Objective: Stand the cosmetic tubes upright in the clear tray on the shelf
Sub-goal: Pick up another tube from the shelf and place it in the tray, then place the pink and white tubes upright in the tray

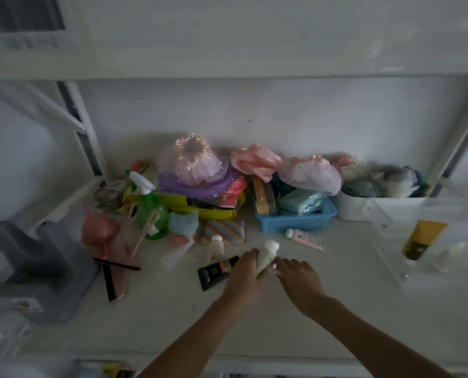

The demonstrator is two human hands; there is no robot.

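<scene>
My left hand (245,274) is shut on a pale green tube with a white cap (267,255), held just above the shelf's middle. My right hand (298,276) hovers beside it with fingers spread, its fingertips near the tube's base. A black tube (216,271) lies flat left of my left hand. A small pinkish tube (215,248) lies behind it, and a pink tube (306,238) lies flat in front of the blue basket. The clear tray (391,241) stands at the right, with a yellow-and-black tube (421,240) upright in it beside a small pale item.
A blue basket (295,222) and a white bin (377,207) of soft items stand at the back. A green spray bottle (148,205), shower caps and packets crowd the back left. A grey object (36,271) sits at the far left. A shelf board hangs overhead.
</scene>
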